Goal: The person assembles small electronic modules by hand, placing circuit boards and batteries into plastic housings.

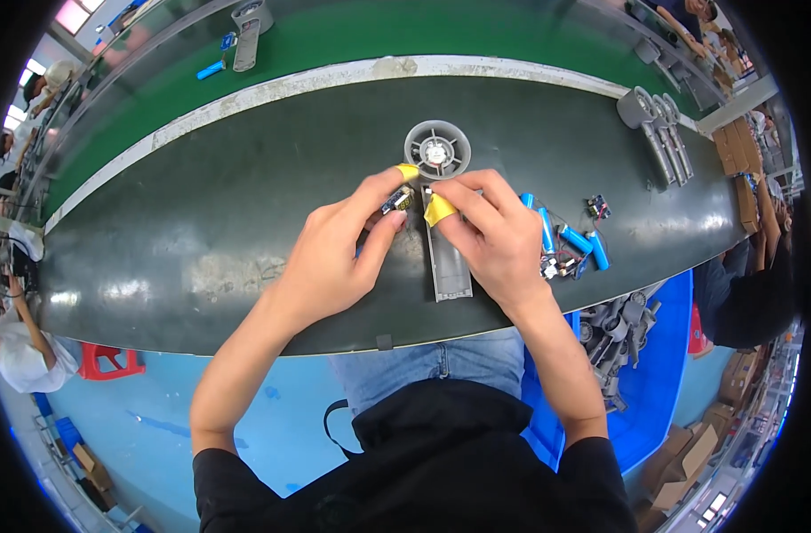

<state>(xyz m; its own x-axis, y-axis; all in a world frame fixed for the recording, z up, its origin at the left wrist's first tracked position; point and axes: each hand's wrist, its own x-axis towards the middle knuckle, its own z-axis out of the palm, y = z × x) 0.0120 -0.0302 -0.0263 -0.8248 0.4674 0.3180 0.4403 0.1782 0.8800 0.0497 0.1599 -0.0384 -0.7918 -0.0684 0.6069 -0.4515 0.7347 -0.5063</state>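
Note:
A grey plastic fan housing (449, 266) lies on the dark table before me, its round fan end (437, 149) pointing away and its long open handle toward me. Between thumb and forefinger, my left hand (334, 247) pinches a small circuit board (397, 201) just left of the housing's neck. My right hand (494, 235) is closed at the neck, fingertips pressed together there; whatever they grip is too small or hidden to make out. Yellow tape wraps fingers on both hands. Right of that hand lie several blue cylindrical batteries (576, 237) with wires and another small circuit board (598, 207).
Several assembled grey fan housings (659, 133) stand together at the table's far right. Below the right edge, a blue bin (650, 382) holds many grey plastic parts. Beyond the white rail, a green belt (334, 40) carries another housing (247, 40) and a battery. People sit at both sides.

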